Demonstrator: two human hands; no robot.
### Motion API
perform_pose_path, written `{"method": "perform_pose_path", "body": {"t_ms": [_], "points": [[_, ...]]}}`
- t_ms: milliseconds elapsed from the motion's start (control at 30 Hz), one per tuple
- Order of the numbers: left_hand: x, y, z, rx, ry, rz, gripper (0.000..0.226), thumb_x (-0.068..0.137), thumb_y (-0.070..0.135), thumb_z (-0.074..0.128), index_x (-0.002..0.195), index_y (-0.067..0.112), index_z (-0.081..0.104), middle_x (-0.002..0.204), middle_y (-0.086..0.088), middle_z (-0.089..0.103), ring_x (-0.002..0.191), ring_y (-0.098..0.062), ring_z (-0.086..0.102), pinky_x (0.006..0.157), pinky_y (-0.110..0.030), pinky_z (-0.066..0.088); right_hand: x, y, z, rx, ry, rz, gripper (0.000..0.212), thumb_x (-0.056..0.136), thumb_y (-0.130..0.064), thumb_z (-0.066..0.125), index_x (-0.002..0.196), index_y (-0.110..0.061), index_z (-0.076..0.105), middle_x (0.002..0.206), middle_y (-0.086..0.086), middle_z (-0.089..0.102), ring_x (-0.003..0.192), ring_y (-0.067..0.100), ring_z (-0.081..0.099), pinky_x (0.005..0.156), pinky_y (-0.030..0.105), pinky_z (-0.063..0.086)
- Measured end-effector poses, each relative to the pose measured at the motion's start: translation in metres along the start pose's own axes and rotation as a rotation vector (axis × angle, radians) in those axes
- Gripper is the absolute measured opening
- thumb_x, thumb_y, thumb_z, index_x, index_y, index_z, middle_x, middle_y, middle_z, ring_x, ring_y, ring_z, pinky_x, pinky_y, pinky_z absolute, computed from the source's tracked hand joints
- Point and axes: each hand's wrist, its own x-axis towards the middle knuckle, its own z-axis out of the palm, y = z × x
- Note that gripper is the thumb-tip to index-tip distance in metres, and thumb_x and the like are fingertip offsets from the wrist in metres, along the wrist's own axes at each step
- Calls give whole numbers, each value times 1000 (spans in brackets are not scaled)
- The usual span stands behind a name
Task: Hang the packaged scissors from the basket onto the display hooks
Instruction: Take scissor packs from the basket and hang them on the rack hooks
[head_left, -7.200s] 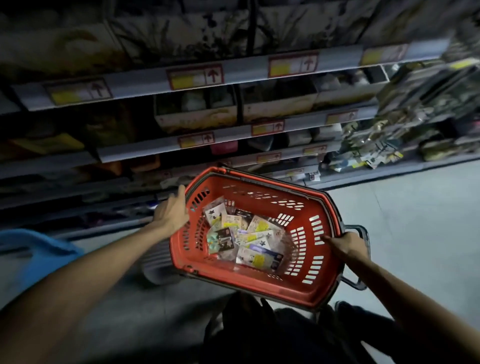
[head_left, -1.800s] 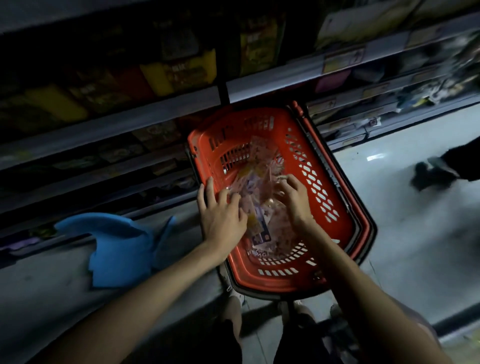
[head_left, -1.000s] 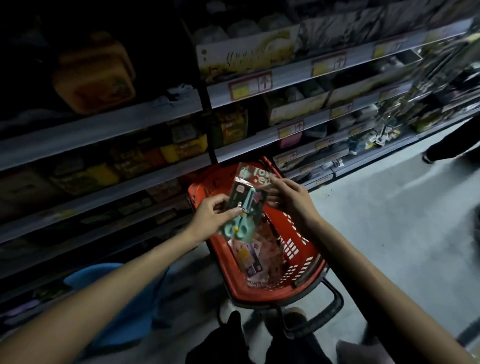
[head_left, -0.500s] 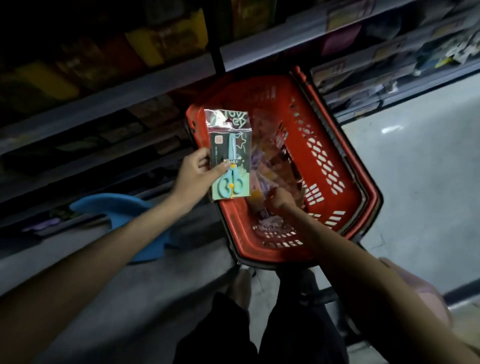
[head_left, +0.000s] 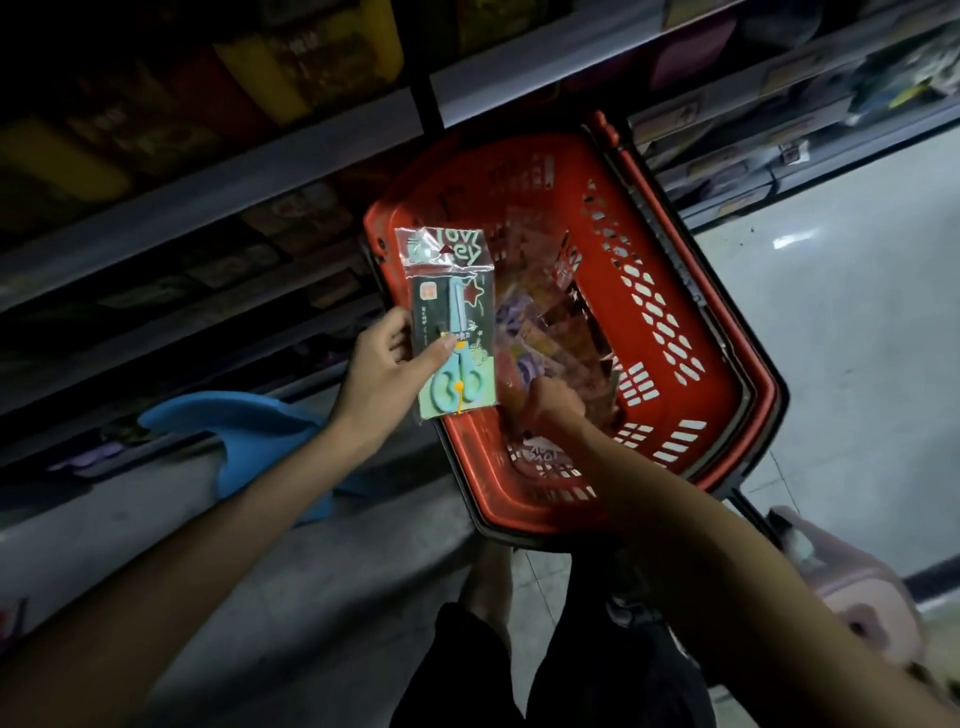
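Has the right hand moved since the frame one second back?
Yes. The right hand has let go of the scissors pack that the left hand holds and dropped into the red basket, among the loose packs there.

**Head view: one wide-angle camera, worn on the head, facing forward and steeply down.**

The lens sits above the person's own forearms, which enter from the two lower corners. The left hand (head_left: 384, 374) and right hand (head_left: 550, 410) meet near mid-frame, close to the camera. The pack of scissors (head_left: 449, 332) in the left hand faces the lens and is the nearest item. The red basket (head_left: 722, 395) is seen from above, looking into it. Shelves (head_left: 208, 192) slant across the top, bowed by the lens. Pale floor (head_left: 857, 312) lies at right, and the wearer's legs (head_left: 485, 592) are at the bottom edge.
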Motion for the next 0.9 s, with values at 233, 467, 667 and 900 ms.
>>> {"method": "perform_pose_path", "body": {"t_ms": [233,467,667,900], "points": [[-8,32,6,-11,67,-59,22,101,6,61,108,27,64,92,13,75,78,1,73,67,-17,54,-91,13,-87,253,285,-167,24,97,-31,58,113,-14,63,107,12,73,100,35,69,74,32,41],[-21,98,21,-126,0,-54,22,103,11,61,110,31,64,97,10,79,87,-10,78,73,-26,59,-218,29,-172,487,719,-385,16,98,-19,64,111,-27,62,90,-12,71,77,2,68,64,18,51],[-34,184,48,-237,-14,63,26,103,9,59,115,32,61,121,-10,73,109,-28,72,98,-46,56,-288,2,-202,691,1166,-504,14,94,-13,71,107,-20,70,96,-11,74,85,4,70,74,36,60],[-59,271,82,-478,-179,82,33,106,22,59,139,18,56,129,-12,72,114,-28,73,90,-40,61,-320,-11,-207,353,1675,-616,22,97,-20,70,113,-7,78,113,9,77,98,25,76,79,39,61]]}}
